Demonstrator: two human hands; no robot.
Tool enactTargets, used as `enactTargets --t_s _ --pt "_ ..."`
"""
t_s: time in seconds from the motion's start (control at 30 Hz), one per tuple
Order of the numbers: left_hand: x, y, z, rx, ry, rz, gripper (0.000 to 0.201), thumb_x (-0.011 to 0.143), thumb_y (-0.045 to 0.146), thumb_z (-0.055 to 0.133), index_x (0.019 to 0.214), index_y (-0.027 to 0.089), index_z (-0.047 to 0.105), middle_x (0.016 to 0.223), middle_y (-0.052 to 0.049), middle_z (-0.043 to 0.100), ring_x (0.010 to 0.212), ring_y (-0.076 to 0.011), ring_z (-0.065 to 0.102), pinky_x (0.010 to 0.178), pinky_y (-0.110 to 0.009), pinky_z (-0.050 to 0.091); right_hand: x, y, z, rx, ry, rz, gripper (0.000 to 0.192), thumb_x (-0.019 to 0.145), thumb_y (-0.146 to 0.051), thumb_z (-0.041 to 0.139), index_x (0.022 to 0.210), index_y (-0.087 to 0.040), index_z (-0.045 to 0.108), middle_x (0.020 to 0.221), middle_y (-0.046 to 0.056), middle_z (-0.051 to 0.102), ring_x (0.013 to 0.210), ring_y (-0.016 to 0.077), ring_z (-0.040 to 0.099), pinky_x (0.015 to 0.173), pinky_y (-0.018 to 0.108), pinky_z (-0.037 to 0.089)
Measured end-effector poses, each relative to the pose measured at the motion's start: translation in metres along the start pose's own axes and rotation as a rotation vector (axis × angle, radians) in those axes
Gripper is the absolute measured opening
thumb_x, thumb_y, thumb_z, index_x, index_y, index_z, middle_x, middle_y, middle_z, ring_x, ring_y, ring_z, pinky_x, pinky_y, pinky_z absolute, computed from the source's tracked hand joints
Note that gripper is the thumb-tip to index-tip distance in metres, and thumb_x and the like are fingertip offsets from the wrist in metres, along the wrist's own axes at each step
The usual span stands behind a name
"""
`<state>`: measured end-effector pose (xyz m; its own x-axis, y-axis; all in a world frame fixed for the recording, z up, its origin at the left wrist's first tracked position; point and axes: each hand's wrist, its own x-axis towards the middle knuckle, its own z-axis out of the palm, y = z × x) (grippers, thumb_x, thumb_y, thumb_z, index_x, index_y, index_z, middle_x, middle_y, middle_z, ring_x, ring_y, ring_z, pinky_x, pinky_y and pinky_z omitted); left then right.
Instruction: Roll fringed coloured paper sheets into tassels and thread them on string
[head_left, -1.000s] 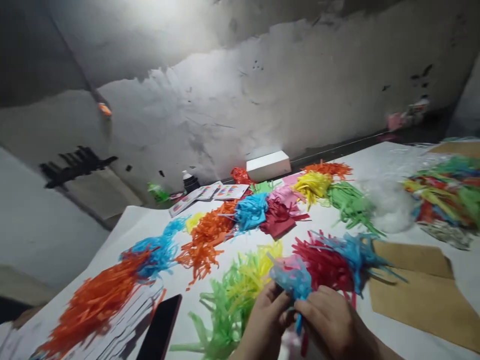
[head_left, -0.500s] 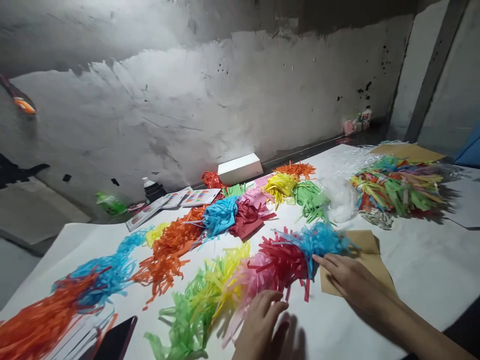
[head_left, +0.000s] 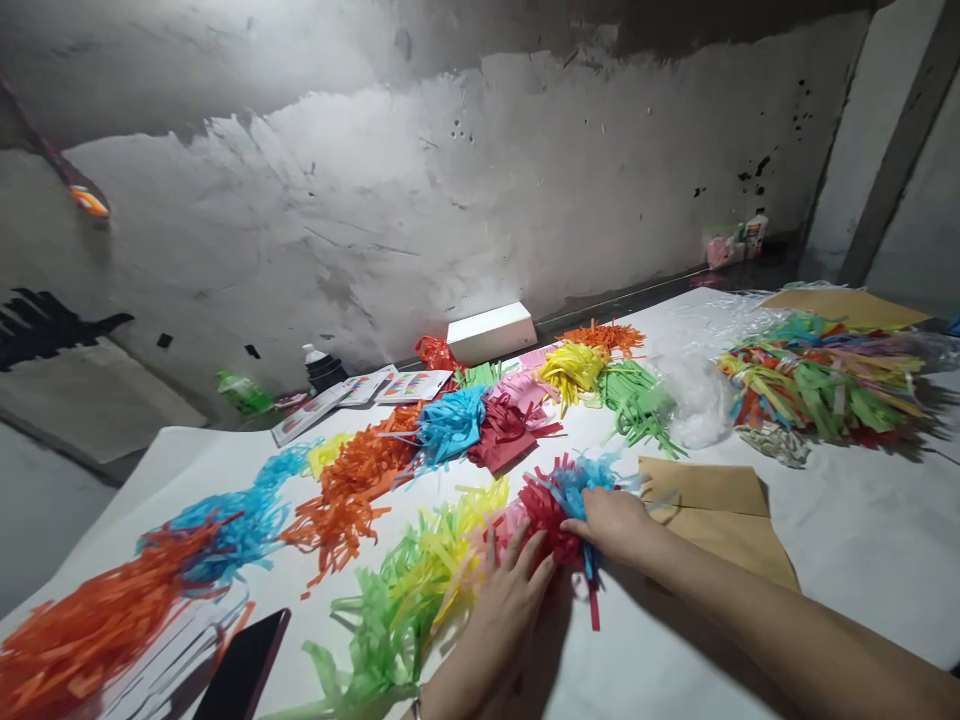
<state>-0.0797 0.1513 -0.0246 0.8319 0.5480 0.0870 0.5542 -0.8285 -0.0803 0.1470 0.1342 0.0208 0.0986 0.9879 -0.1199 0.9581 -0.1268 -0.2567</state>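
In front of me lies a row of fringed tissue-paper tassels: green (head_left: 382, 615), yellow (head_left: 442, 550), pink (head_left: 510, 522), dark red (head_left: 550, 515) and blue (head_left: 583, 480). My left hand (head_left: 510, 585) lies over the pink and dark red fringe, fingers stretched out and spread. At the row's right end, my right hand (head_left: 619, 525) has its fingers curled over the blue tassel. Its thumb points left at the dark red one, and its fingertips are partly buried in the paper.
A brown envelope (head_left: 712, 510) lies under and beyond my right forearm. Farther back are more tassels, orange (head_left: 360, 465) and dark red (head_left: 502, 435), and a white box (head_left: 491, 335). A phone (head_left: 244, 665) lies at front left. A mixed-colour tassel bundle (head_left: 825, 385) sits right.
My right hand has moved left, bunching the blue and dark red tassels closer to the pink. My left hand has come forward onto the fringe and spread its fingers. The view has shifted slightly.
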Motion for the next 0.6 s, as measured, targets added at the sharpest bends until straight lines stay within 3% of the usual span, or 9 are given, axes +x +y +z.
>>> enactTargets --t_s 0.1,0.2,0.4,0.5,0.6 --pt "-0.031 -0.030 0.000 -0.026 0.040 -0.028 0.060 0.084 0.006 0.058 0.138 0.030 0.058 0.144 -0.009 0.061 0.139 -0.0375 0.048 0.117 -0.076 0.016 0.005 -0.040 0.005 0.015 -0.062 -0.077 0.041 0.099 -0.052 0.061 0.117 -0.015 0.065 0.114 0.008 0.069 0.101 0.0231 0.068 0.091 0.046 0.055" --pt "-0.067 -0.061 -0.009 -0.004 0.100 -0.065 0.044 0.086 0.022 0.067 0.129 0.029 0.065 0.136 -0.010 0.067 0.133 -0.0389 0.054 0.117 -0.075 0.021 0.011 -0.081 0.011 0.040 -0.104 -0.164 0.042 0.099 -0.054 0.060 0.116 -0.015 0.066 0.112 0.009 0.069 0.100 0.0228 0.068 0.090 0.045 0.056" --pt "-0.132 -0.113 -0.028 0.168 0.205 -0.126 0.032 0.083 0.038 0.070 0.115 0.035 0.073 0.125 -0.008 0.074 0.121 -0.0387 0.063 0.117 -0.068 0.029 0.031 -0.155 0.022 0.109 -0.195 -0.444 0.046 0.099 -0.054 0.060 0.125 -0.016 0.061 0.117 0.009 0.068 0.099 0.0230 0.068 0.087 0.044 0.058" --pt "-0.155 -0.124 -0.035 0.237 0.280 -0.183 0.029 0.080 0.035 0.068 0.108 0.034 0.075 0.116 -0.009 0.076 0.113 -0.0396 0.067 0.111 -0.067 0.038 0.035 -0.163 0.020 0.131 -0.191 -0.532 0.050 0.098 -0.055 0.061 0.129 -0.016 0.058 0.114 0.009 0.068 0.096 0.0229 0.069 0.084 0.043 0.058" --pt "-0.163 -0.120 -0.044 0.196 0.386 -0.268 0.022 0.083 0.030 0.062 0.101 0.031 0.075 0.108 -0.010 0.076 0.101 -0.0358 0.071 0.096 -0.058 0.051 0.030 -0.138 0.009 0.148 -0.098 -0.558 0.059 0.096 -0.052 0.065 0.141 -0.017 0.050 0.123 0.012 0.065 0.100 0.0257 0.068 0.086 0.046 0.058"
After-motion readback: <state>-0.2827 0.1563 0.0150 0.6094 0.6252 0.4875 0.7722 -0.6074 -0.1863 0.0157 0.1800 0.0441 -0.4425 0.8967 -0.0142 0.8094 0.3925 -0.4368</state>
